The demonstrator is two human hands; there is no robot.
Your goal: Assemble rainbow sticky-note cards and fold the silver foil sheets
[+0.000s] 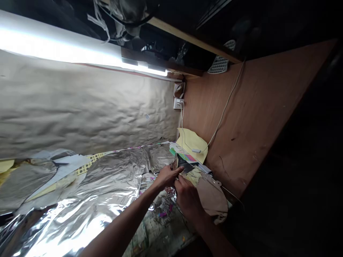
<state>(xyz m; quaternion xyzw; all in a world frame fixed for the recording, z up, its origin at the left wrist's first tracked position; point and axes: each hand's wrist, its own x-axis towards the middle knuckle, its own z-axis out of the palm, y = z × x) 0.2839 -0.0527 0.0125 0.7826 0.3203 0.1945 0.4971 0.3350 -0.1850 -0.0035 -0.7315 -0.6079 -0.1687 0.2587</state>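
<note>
At the corner of a foil-covered work surface, view tilted sideways, both bare hands close together low in frame. Left hand (166, 177) has fingers stretched out, tips at a dark flat piece (185, 165); can't tell if it's gripping or just touching. Right hand (188, 200) is curled, fingers bent over the edge of a torn tan paper sheet (211, 198), which lies right beside the dark piece; firm grasp unclear. Just past the hands, a pale yellow paper sheet (192, 144) and a multicoloured printed sheet (181, 155) overlap. Crinkled aluminium foil (93, 182) spreads along the hands' left. Beyond: wrinkled beige paper lining (80, 110), a plywood panel (254, 107), a white cable (225, 107) running from a wall socket (178, 103), and a bright fluorescent tube (66, 48).
</note>
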